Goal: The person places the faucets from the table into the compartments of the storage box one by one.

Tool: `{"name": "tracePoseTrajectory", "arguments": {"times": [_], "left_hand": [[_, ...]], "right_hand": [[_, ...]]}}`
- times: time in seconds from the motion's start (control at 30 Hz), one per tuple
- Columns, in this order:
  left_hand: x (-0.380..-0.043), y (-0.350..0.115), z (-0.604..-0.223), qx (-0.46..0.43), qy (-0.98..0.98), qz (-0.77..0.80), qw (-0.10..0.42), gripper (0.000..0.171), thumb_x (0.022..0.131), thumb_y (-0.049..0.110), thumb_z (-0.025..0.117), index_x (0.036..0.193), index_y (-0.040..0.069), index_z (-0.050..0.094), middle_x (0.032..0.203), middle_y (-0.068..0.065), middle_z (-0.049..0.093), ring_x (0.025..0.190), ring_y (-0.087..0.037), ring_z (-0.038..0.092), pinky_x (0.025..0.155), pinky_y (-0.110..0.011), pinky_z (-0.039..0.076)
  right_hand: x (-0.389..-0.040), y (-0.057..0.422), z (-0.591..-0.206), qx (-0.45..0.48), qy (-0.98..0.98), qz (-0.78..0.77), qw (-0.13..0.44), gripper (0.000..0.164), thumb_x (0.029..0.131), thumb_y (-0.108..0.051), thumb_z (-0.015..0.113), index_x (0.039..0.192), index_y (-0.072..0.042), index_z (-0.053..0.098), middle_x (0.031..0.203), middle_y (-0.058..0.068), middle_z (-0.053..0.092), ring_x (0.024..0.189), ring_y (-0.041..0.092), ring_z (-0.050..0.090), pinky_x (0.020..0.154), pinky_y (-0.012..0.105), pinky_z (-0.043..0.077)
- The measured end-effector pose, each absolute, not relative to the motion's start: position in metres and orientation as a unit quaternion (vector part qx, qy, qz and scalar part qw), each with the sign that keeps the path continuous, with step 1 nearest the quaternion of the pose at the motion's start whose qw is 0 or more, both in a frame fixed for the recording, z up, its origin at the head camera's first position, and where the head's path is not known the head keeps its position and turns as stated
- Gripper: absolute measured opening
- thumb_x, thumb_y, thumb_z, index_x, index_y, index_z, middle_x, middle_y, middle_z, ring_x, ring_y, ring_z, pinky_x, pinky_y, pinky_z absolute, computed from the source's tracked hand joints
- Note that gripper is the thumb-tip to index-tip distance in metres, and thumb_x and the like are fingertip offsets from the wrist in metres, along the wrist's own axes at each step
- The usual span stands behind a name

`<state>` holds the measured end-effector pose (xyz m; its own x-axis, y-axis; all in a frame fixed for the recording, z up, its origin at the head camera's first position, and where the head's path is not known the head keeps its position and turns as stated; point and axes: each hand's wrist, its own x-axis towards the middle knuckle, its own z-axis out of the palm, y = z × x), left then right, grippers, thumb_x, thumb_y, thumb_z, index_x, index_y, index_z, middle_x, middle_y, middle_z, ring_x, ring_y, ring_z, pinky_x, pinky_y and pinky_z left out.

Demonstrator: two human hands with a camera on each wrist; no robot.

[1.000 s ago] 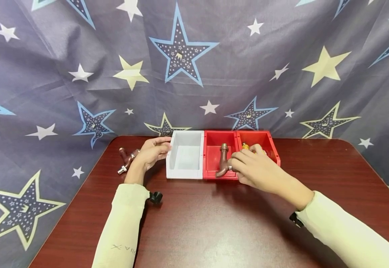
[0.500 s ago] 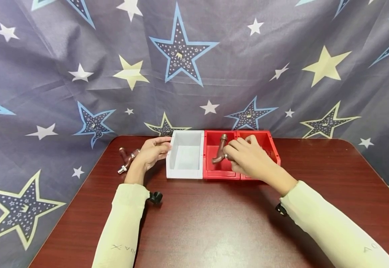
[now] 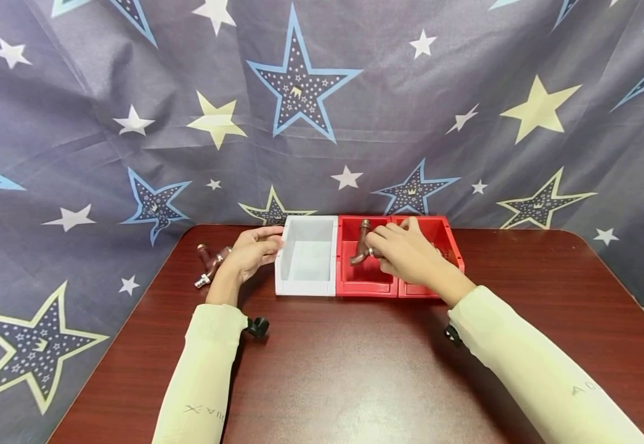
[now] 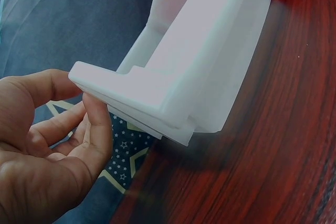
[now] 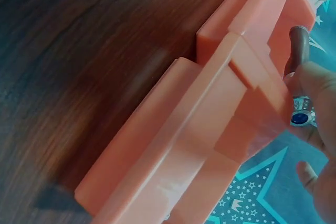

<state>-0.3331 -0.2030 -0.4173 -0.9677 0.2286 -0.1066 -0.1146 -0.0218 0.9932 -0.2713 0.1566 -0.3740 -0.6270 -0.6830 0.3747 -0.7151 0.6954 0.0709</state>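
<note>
In the head view my left hand [image 3: 252, 253] pinches the left rim of a white plastic bin [image 3: 306, 288]; the left wrist view shows its index finger and thumb at the rim's corner. My right hand [image 3: 410, 253] grips a brown tap [image 3: 362, 243] over the middle red bin [image 3: 349, 271]. The tap's spout points left and its threaded end stands up. In the right wrist view a silvery part with a dark blue centre [image 5: 301, 118] shows beside the fingers. The hand covers the rest of the tap.
Another brown tap [image 3: 208, 265] with a silver end lies on the wooden table [image 3: 322, 370], left of my left hand. The right-hand red bin [image 3: 455, 246] is partly hidden behind my right hand; small items inside are hard to make out. A star-patterned cloth [image 3: 322, 166] hangs behind.
My right hand has moved left and away from me with the tap, from the right-hand red bin's front to above the middle red bin. The left hand stays in place.
</note>
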Motion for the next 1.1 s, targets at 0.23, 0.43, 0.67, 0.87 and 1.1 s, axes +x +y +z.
{"name": "tracePoseTrajectory", "arguments": {"times": [0.23,0.43,0.67,0.87,1.1], "left_hand": [[-0.334,-0.205,-0.418,0.041,0.692,0.711,0.119,0.053,0.093,-0.006,0.060,0.146,-0.005,0.050,0.109,-0.011,0.069,0.079,-0.010,0.065,0.075,-0.026,0.057],[-0.334,-0.205,-0.419,0.042,0.687,0.715,0.119,0.052,0.094,-0.007,0.060,0.145,-0.005,0.050,0.101,-0.005,0.069,0.078,-0.009,0.065,0.073,-0.025,0.057],[-0.335,-0.204,-0.420,0.042,0.685,0.718,0.121,0.053,0.093,-0.008,0.060,0.145,-0.005,0.050,0.105,-0.009,0.070,0.077,-0.009,0.065,0.072,-0.024,0.057],[-0.335,-0.204,-0.419,0.041,0.685,0.717,0.123,0.052,0.093,-0.008,0.060,0.145,-0.005,0.051,0.111,-0.014,0.069,0.078,-0.010,0.066,0.074,-0.026,0.057],[-0.335,-0.204,-0.419,0.043,0.684,0.718,0.126,0.053,0.093,-0.007,0.061,0.145,-0.005,0.051,0.112,-0.014,0.068,0.079,-0.011,0.066,0.075,-0.028,0.057]], "right_hand": [[-0.279,0.148,-0.376,0.376,-0.913,0.050,0.154,0.036,0.078,-0.010,0.087,0.101,-0.020,0.060,0.090,-0.003,0.059,0.093,0.022,0.057,0.084,0.049,0.032],[-0.283,0.139,-0.381,0.380,-0.914,0.058,0.134,0.035,0.078,-0.009,0.086,0.102,-0.018,0.061,0.090,-0.001,0.060,0.097,0.025,0.058,0.088,0.046,0.037],[-0.285,0.136,-0.383,0.385,-0.912,0.074,0.118,0.034,0.079,-0.003,0.084,0.101,-0.015,0.061,0.092,0.000,0.057,0.096,0.025,0.054,0.087,0.043,0.046],[-0.287,0.134,-0.384,0.384,-0.913,0.083,0.107,0.034,0.080,-0.003,0.084,0.102,-0.015,0.061,0.093,0.000,0.056,0.098,0.024,0.052,0.087,0.041,0.047],[-0.287,0.131,-0.384,0.396,-0.909,0.079,0.105,0.032,0.079,0.000,0.081,0.100,-0.012,0.061,0.090,0.001,0.056,0.094,0.026,0.053,0.085,0.039,0.046]]}}
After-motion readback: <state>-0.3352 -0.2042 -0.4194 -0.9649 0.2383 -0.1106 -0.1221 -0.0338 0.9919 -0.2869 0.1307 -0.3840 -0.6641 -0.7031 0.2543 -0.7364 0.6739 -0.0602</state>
